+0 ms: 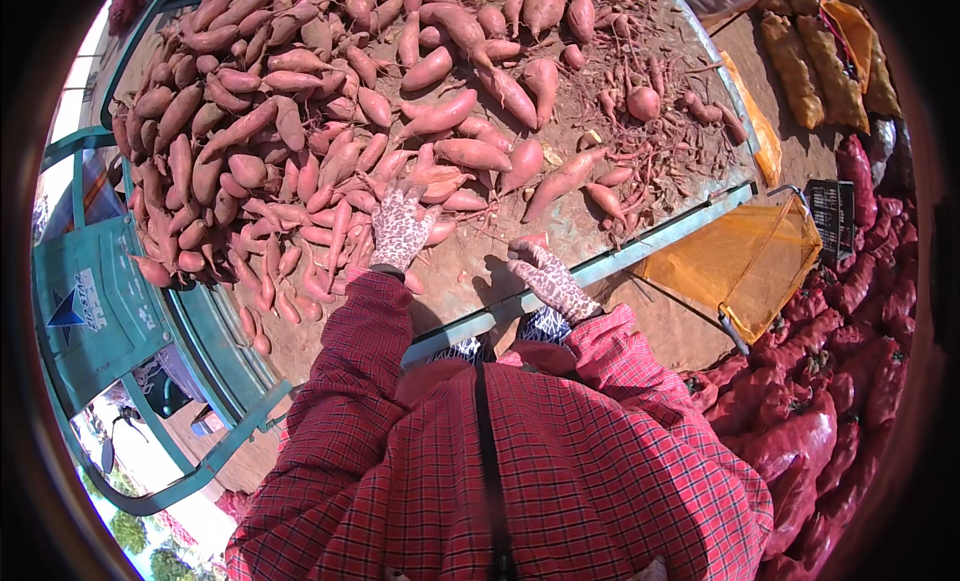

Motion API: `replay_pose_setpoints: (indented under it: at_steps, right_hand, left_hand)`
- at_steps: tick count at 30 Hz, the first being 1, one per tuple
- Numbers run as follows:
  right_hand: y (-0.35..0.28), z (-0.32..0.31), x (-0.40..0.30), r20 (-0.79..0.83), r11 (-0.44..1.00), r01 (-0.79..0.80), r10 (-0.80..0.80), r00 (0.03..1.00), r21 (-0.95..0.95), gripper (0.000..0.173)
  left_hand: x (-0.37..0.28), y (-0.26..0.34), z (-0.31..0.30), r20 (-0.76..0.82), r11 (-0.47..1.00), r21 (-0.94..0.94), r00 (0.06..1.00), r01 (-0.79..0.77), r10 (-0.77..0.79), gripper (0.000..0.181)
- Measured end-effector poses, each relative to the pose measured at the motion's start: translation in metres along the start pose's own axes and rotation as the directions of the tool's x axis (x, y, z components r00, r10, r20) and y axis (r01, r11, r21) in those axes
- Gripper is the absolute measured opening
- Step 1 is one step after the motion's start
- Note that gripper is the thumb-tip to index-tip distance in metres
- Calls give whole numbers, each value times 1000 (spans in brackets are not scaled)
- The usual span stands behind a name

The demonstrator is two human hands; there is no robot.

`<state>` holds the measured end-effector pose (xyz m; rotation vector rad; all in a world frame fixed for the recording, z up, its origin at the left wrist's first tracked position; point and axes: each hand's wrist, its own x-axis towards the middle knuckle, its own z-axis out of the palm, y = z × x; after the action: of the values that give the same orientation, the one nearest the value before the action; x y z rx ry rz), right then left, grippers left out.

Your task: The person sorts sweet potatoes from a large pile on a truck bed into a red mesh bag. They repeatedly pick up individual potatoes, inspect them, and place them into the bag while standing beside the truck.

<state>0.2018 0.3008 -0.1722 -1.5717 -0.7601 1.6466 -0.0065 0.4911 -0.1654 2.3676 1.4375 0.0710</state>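
A heap of reddish sweet potatoes (247,130) covers the left and far parts of a dusty truck bed (465,262). My left hand (403,224), in a spotted glove, rests with fingers spread on the near side of the heap. Its fingertips touch several roots beside a broad, split-looking sweet potato (442,183). Close to the bed's near rim, my right hand (555,277), gloved alike, has its fingers curled around a small sweet potato (531,239), of which only the top shows. A long sweet potato (564,182) lies beyond my right hand.
Thin roots and trimmings (637,146) litter the bed's right side. A green metal rim (645,243) borders the bed. Outside it, an orange mesh bag (739,262) hangs open on a frame. Red mesh sacks (795,446) and a black crate (830,217) stand at right.
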Motion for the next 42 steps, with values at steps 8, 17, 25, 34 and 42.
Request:
replay_pose_setpoints:
  at_steps: [8, 17, 25, 34, 42]
  right_hand:
    - [-5, -30, -3, 86, 975, -8, -11, 996, 221, 40]
    - [-17, -49, 8, 221, 901, -91, -6, 975, 424, 49]
    - [-62, -39, 56, 46, 343, -50, 20, 999, 938, 54]
    - [-64, -73, 43, -7, 478, -50, 117, 993, 877, 52]
    - [-55, -89, 98, -265, 966, -12, 82, 961, 258, 67]
  left_hand:
    - [124, 39, -20, -102, 976, -213, 992, 48, -71, 62]
    - [128, 19, 9, 300, 530, -719, 889, 450, -347, 45]
    - [53, 110, -20, 389, 919, -375, 880, -120, 273, 46]
    - [257, -8, 18, 58, 996, -78, 997, -36, 40, 60]
    - [164, 0, -3, 649, -438, -711, 753, 551, -108, 48]
